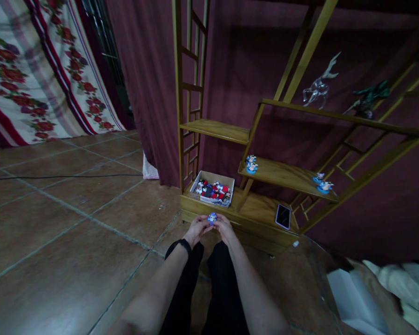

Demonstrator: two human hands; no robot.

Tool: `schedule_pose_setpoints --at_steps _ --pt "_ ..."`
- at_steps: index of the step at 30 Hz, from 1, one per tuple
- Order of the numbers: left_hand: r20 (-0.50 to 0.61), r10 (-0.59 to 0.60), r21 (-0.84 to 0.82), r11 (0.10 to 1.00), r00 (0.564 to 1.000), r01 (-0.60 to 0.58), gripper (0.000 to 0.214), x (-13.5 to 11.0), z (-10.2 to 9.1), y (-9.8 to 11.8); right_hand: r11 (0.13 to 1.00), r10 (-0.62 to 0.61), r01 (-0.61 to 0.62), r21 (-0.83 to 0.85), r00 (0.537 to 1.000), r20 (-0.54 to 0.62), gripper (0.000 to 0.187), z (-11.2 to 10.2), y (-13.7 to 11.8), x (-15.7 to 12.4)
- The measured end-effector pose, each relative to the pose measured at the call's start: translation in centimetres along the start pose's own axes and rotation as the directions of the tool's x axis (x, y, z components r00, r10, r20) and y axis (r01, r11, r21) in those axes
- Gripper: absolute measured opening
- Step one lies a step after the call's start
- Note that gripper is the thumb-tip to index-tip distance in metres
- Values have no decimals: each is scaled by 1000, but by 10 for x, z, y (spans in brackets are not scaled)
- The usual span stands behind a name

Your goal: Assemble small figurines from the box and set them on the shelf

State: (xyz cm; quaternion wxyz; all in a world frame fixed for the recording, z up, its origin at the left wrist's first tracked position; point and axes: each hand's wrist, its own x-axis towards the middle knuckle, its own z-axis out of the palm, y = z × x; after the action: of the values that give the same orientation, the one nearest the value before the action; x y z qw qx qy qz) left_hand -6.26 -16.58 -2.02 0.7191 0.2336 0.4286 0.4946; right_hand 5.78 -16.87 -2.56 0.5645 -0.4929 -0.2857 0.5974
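Between the fingertips of both hands I hold a small blue and white figurine [212,217], in front of my knees. My left hand [197,228] grips it from the left side, and my right hand [225,227] from the right. Just beyond them, an open cardboard box [232,190] of red, white and dark figurines sits on the low shelf. Two blue-based figurines [252,167] stand at the left end of the middle shelf [282,177]. Another pair of similar figurines [324,186] stands at its right end.
A phone or tablet [283,217] lies on the wooden unit's bottom board. Higher up, a clear deer figure [317,88] and a dark green ornament [372,100] stand on a shelf. A person's arm [380,288] and a white box [356,298] are at lower right. A cable [73,177] crosses the floor.
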Motion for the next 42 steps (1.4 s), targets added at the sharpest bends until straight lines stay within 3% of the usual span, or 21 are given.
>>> schedule_pose_setpoints --at_steps 7,12,18,26,33,36,42 --pt "35 -5 -17 1000 999 6 31 1 -2 0 989 -11 14 -147 1000 22 38 1 4 0" --pt "72 -41 -18 999 997 42 26 0 -3 2 997 0 3 -78 999 39 42 1 2 0" --pt "49 -38 -7 999 998 38 14 -4 -3 5 996 60 -53 -72 994 91 30 2 -6 -7" --pt "16 -19 18 1000 1000 19 9 -6 -1 7 998 64 -62 -32 996 67 22 2 -12 -15" --pt "9 89 0 996 996 -89 9 -6 0 5 997 48 -49 -66 999 -25 11 -1 -7 -11" --pt "25 124 3 992 992 -124 12 -6 -1 4 996 52 -52 -70 999 -9 10 -2 -3 -9" --pt "52 103 18 994 993 -104 18 -6 -2 5 994 84 -84 -68 996 5 12 -5 -2 -7"
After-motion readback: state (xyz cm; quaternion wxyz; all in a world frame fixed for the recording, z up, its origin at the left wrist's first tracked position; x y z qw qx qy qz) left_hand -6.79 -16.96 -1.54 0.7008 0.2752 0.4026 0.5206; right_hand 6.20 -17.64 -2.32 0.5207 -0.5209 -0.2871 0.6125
